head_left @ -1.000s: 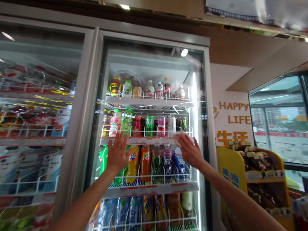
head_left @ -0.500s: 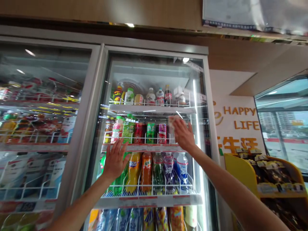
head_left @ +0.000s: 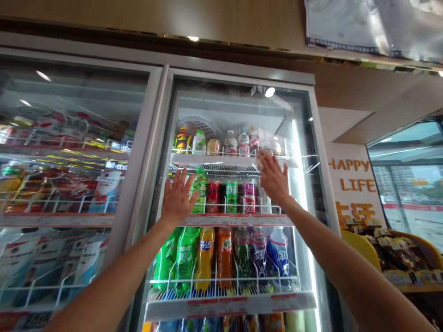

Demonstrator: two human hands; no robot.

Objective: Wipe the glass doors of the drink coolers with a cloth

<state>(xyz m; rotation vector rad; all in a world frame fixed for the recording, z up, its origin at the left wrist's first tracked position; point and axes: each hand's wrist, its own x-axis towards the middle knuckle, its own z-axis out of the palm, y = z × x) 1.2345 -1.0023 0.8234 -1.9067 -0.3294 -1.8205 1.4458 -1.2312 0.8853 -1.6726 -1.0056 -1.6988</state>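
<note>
My right hand (head_left: 275,180) is raised to the glass door (head_left: 224,99) of a drinks fridge. Under its fingertips is a small pale cloth (head_left: 262,157), pressed against the pane at the height of the top shelf edge. A hazy patch shows on the glass just above the cloth. My left hand (head_left: 177,198) lies flat on the left part of the same pane, fingers spread, holding nothing. Behind the glass, a green bottle (head_left: 200,189) is partly hidden by my left hand, and a red can (head_left: 213,196) stands beside it.
Another glass-fronted fridge section (head_left: 69,101) full of bottles adjoins on the left. On the right stands a yellow display rack (head_left: 363,249) with dark packets. A wooden panel (head_left: 155,20) runs overhead, and plastic-like sheeting (head_left: 346,27) hangs at the upper right.
Both hands have moved up the glass. The cloth has gone from the can shelf to the top shelf edge. My view has shifted, so the fridge appears further right and slightly lower.
</note>
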